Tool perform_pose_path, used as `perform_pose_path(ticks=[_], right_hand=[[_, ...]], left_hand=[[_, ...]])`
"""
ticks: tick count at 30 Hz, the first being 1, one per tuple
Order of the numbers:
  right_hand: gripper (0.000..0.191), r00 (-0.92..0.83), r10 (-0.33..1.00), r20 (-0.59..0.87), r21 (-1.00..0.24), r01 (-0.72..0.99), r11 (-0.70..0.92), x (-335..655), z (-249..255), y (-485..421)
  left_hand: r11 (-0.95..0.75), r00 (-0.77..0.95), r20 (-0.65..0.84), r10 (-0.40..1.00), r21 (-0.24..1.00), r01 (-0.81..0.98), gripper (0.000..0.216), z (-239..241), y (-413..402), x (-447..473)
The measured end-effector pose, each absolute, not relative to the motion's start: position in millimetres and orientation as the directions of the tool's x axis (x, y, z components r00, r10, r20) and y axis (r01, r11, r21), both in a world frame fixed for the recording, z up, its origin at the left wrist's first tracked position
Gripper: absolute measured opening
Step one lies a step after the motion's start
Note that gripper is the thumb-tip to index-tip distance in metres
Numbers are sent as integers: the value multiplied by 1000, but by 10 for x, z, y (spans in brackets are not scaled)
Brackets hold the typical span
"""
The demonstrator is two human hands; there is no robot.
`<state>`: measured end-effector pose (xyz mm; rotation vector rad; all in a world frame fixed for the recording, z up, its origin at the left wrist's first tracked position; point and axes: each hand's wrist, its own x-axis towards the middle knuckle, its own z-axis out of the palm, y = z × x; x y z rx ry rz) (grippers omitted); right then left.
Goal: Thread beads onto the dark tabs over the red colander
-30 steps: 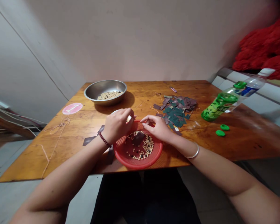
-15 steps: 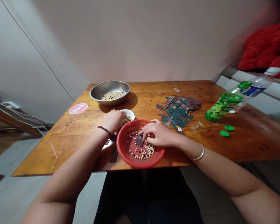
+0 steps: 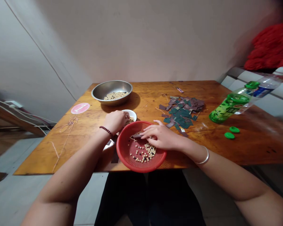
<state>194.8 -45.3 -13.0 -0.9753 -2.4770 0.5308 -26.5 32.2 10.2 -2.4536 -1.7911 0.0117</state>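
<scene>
A red plastic colander (image 3: 122, 157) sits at the table's near edge with pale and a few dark beads (image 3: 151, 150) scattered inside. Over it, my right hand (image 3: 162, 135) pinches a small dark rectangular piece (image 3: 137, 136), seen nearly edge-on. My left hand (image 3: 116, 121) is at a small white bowl (image 3: 133, 114) of pale beads just behind the colander. Its fingers are bent together at the bowl's rim, and whatever they hold is hidden.
A steel bowl (image 3: 96, 93) with beads stands at the back left. Dark green and brown pieces (image 3: 181, 111) lie piled right of centre. A green bottle (image 3: 228, 108), a clear bottle (image 3: 271, 83) and green caps (image 3: 229, 135) are on the right. Loose string (image 3: 69, 125) lies left.
The dark piece in my right hand has tilted from showing its flat face to nearly edge-on. My left hand stays at the white bowl. The view has shifted slightly.
</scene>
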Motion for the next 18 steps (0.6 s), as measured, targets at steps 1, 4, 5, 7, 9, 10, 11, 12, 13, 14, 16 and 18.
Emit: perform_pose_path(ticks=[1, 4, 5, 7, 9, 10, 11, 12, 13, 14, 16, 18], right_hand=[[30, -637, 724, 263, -511, 545, 665, 1946, -131, -445], [26, -537, 774, 334, -585, 526, 617, 1942, -124, -409], [23, -502, 791, 350, -619, 510, 597, 1940, -119, -396], [18, -432, 829, 354, -705, 459, 540, 1937, -110, -371], [15, -374, 865, 334, -793, 385, 472, 1932, -108, -351], [17, -355, 876, 326, -827, 343, 446, 1930, -112, -344], [20, -343, 883, 321, -846, 314, 430, 1929, -118, -339], [24, -337, 884, 325, -849, 307, 429, 1930, -127, -335], [25, -336, 879, 337, -837, 321, 444, 1932, -136, -332], [25, -338, 870, 359, -809, 352, 471, 1936, -146, -329], [21, -349, 839, 418, -732, 417, 539, 1950, -160, -324], [18, -367, 805, 466, -672, 446, 592, 1967, -164, -318]], left_hand=[[-309, 316, 67, 946, -95, 946, 30, 102, 317, -262], [-330, 342, 128, 931, -107, 938, 31, 99, 294, -250], [-335, 348, 167, 923, -98, 937, 31, 101, 283, -241], [-352, 352, 294, 889, -53, 934, 31, 111, 251, -213], [-404, 349, 459, 817, 24, 914, 29, 125, 207, -168], [-457, 358, 532, 768, 63, 887, 28, 130, 181, -142], [-527, 380, 586, 716, 96, 845, 26, 131, 154, -115], [-605, 421, 613, 669, 120, 787, 24, 128, 128, -88], [-684, 480, 616, 625, 135, 717, 22, 120, 102, -63], [-746, 537, 605, 588, 149, 649, 20, 110, 80, -40], [-826, 630, 565, 533, 186, 532, 17, 90, 47, -6], [-856, 681, 524, 512, 244, 457, 17, 81, 31, 12]])
